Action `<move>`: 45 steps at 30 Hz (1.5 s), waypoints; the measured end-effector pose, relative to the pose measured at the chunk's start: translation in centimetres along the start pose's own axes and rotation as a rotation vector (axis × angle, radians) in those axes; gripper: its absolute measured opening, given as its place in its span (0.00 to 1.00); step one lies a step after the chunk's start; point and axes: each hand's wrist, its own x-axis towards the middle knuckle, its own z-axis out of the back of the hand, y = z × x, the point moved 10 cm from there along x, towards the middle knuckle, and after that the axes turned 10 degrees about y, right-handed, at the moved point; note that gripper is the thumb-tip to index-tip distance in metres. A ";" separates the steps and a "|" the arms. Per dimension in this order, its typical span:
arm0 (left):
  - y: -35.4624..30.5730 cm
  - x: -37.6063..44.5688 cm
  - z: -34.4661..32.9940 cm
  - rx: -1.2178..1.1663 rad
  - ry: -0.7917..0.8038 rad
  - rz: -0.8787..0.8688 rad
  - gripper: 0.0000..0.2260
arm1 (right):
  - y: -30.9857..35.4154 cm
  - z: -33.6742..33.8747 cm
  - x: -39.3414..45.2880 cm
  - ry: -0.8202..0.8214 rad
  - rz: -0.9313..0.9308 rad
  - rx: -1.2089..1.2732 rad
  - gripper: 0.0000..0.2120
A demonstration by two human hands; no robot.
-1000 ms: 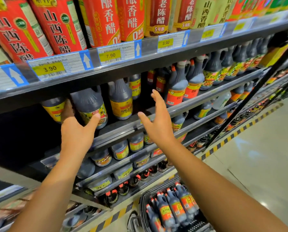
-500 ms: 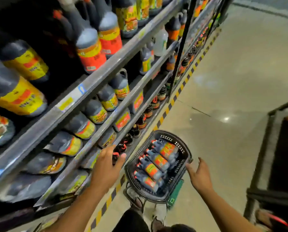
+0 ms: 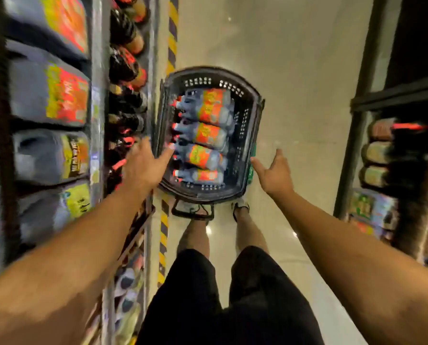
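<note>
A black plastic basket (image 3: 247, 113) stands on the shop floor in front of my feet. Inside it lie several dark bottles (image 3: 208, 135) with orange and yellow labels and red caps, side by side. My left hand (image 3: 145, 165) hovers at the basket's left rim, fingers spread and straight, holding nothing. My right hand (image 3: 275, 175) is beside the basket's right rim, palm up, fingers spread, also holding nothing. The picture is blurred by motion.
Shelves (image 3: 96, 95) on the left carry large dark jugs (image 3: 51, 95) and small dark bottles. A yellow-and-black floor stripe (image 3: 164, 235) runs along their base. A second dark rack (image 3: 392, 150) with goods stands at the right. Pale floor (image 3: 295, 70) lies between them.
My view has swung down from the upper shelves to the floor. Both hands dropped from the shelf of jugs to either side of the basket, still holding nothing.
</note>
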 end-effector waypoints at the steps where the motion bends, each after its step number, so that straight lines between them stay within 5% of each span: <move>1: 0.4 2.0 -0.8 0.003 0.007 0.004 0.40 | -0.7 -1.4 1.1 0.004 -0.030 0.016 0.50; 14: 11.2 18.0 -12.0 -0.139 0.160 0.236 0.52 | -8.7 -13.3 14.4 0.022 -0.228 0.289 0.50; 18: 12.8 19.7 -14.0 -0.249 0.013 0.250 0.51 | -10.8 -14.7 16.3 -0.096 -0.297 0.397 0.51; 21: 13.1 19.9 -14.4 -0.246 -0.108 0.252 0.37 | -11.5 -15.4 16.7 -0.130 -0.310 0.351 0.35; 24: 12.8 19.7 -14.8 -0.261 -0.102 0.192 0.23 | -11.8 -15.1 17.2 -0.155 -0.281 0.284 0.31; 29: 12.4 18.9 -14.3 -0.268 -0.124 0.158 0.24 | -11.3 -15.2 16.4 -0.146 -0.268 0.318 0.33; 38: 15.4 16.7 -16.4 -0.309 -0.196 0.086 0.32 | -12.6 -16.7 13.9 -0.189 -0.156 0.295 0.22; 41: 17.2 15.3 -17.8 -0.306 -0.224 0.104 0.23 | -14.3 -17.5 12.4 -0.263 -0.141 0.260 0.23; 45: 20.8 13.6 -20.0 -0.377 -0.245 0.102 0.34 | -16.1 -19.3 10.1 -0.283 -0.113 0.242 0.22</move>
